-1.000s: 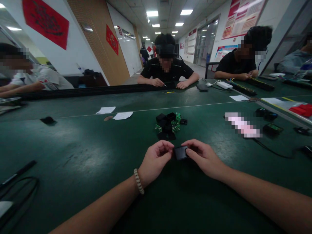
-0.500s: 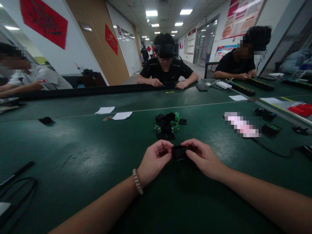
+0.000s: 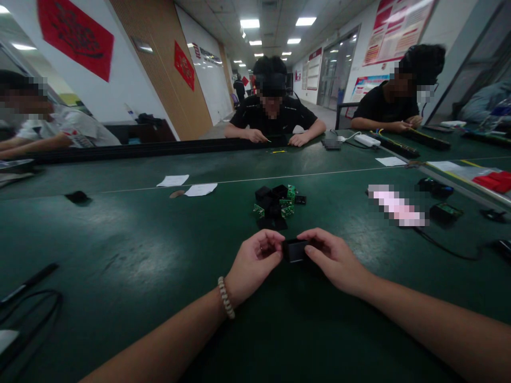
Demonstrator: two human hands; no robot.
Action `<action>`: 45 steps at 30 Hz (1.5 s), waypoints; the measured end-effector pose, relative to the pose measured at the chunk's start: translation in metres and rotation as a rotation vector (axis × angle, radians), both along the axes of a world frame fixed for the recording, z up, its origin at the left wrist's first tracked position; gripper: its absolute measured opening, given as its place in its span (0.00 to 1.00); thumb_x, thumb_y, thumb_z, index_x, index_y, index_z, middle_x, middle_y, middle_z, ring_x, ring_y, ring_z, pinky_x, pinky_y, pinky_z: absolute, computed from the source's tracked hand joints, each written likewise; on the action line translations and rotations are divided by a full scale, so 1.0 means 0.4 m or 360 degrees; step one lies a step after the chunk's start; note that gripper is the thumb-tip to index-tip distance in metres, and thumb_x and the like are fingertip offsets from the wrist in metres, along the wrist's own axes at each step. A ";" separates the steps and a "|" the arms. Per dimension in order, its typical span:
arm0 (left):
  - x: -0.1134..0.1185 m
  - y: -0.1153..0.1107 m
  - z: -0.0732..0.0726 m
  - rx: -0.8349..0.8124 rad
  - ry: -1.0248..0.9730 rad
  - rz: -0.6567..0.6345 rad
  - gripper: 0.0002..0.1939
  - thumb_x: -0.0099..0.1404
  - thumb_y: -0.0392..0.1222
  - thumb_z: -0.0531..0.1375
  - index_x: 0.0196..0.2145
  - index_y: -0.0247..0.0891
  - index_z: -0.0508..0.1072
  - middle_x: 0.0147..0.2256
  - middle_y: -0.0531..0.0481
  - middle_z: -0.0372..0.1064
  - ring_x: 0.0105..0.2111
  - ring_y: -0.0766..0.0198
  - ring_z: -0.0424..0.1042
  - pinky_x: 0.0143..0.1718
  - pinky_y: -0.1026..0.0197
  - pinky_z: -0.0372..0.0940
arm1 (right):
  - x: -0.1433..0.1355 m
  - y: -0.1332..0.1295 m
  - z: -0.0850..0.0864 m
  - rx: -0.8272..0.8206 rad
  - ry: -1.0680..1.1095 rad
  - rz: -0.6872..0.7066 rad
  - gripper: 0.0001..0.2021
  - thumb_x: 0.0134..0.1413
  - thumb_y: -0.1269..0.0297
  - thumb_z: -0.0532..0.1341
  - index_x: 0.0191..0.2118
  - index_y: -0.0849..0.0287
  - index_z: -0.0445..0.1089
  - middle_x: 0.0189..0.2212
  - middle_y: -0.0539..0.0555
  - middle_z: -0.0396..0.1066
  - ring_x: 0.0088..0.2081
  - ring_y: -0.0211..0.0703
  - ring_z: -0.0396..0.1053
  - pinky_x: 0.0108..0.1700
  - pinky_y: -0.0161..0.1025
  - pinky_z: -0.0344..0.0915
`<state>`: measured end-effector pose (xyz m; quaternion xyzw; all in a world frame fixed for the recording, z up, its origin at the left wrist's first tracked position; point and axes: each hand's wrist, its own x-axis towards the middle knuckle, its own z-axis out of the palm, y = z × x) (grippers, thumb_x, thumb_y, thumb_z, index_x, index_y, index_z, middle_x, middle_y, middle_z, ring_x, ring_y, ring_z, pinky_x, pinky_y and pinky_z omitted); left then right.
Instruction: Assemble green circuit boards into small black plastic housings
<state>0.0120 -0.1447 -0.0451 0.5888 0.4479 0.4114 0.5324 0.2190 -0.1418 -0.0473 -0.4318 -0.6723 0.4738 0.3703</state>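
Between my two hands is a small black plastic box [image 3: 296,251], its long side facing me. My left hand [image 3: 259,260] grips its left end between thumb and fingers. At the other end, my right hand [image 3: 332,259] has its thumb on the near face and its fingers behind the far edge. Just beyond lies a pile of black plastic casings [image 3: 272,205], with several green circuit boards [image 3: 287,207] among them. The inside of the held box is mostly hidden from me.
Paper slips [image 3: 200,189] lie left of the pile on the green table [image 3: 139,319]. A black pen [image 3: 30,284] and a looped cable are at the left edge. Rightward are a blurred-out device [image 3: 395,205] with a cable and black parts [image 3: 445,213]. Co-workers [image 3: 275,114] sit opposite.
The black box has tipped slightly, so its near face shows more and its open top less. Both hands keep their hold and stay nearly in place.
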 end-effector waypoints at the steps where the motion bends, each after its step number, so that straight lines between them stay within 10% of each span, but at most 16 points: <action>1: 0.000 0.001 -0.002 0.0002 -0.0008 -0.0007 0.10 0.60 0.32 0.62 0.40 0.35 0.71 0.34 0.50 0.69 0.35 0.64 0.69 0.39 0.60 0.66 | 0.000 0.000 0.001 -0.0006 0.0001 0.0003 0.11 0.60 0.66 0.57 0.47 0.59 0.69 0.41 0.56 0.73 0.42 0.46 0.72 0.44 0.45 0.69; 45: 0.003 -0.004 -0.006 -0.0002 0.0058 -0.0082 0.10 0.59 0.33 0.63 0.40 0.36 0.71 0.34 0.51 0.70 0.34 0.65 0.70 0.37 0.60 0.67 | 0.002 -0.002 0.001 0.0014 -0.0048 0.0010 0.11 0.62 0.66 0.56 0.48 0.57 0.69 0.41 0.55 0.73 0.43 0.46 0.71 0.43 0.44 0.69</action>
